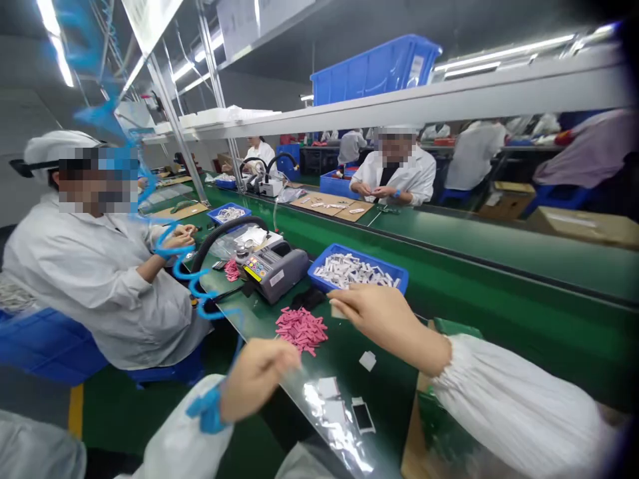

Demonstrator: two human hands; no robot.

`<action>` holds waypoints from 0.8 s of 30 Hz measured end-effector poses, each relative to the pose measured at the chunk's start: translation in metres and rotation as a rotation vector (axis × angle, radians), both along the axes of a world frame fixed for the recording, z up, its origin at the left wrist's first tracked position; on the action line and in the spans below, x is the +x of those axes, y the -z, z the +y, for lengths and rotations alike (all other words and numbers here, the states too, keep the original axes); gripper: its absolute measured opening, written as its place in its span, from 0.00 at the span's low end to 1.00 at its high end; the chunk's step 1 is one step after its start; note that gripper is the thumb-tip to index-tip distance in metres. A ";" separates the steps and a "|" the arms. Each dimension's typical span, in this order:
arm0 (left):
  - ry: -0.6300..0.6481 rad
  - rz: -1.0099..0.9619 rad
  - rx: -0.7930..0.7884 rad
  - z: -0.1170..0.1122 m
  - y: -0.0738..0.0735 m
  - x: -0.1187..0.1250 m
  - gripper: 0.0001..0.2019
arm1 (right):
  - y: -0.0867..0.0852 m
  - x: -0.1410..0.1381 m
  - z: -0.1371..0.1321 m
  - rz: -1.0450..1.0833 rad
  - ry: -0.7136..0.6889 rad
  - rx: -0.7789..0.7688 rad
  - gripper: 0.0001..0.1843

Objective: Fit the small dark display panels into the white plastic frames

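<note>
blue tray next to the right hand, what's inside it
A heap of small white pieces fills the blue tray. They cover its floor, and the right hand hides part of its near wall, so anything under the heap cannot be seen.

Long green workbenches (499, 266) under fluorescent tube lights (504, 53), white overhead shelving (399, 103).

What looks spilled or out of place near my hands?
The pink pieces lie in a loose heap on the green bench, untrayed, unlike the white parts in the blue tray. One white square sits alone. Nothing looks damaged.
</note>
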State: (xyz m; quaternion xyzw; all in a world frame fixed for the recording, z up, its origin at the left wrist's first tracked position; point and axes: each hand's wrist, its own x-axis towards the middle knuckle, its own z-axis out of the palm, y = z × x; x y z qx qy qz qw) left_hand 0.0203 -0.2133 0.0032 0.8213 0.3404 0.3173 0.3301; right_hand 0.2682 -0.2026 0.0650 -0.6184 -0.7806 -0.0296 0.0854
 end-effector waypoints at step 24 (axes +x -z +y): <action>-0.816 0.368 -0.223 0.089 0.091 -0.045 0.38 | 0.006 0.017 -0.019 0.570 -0.049 -0.102 0.19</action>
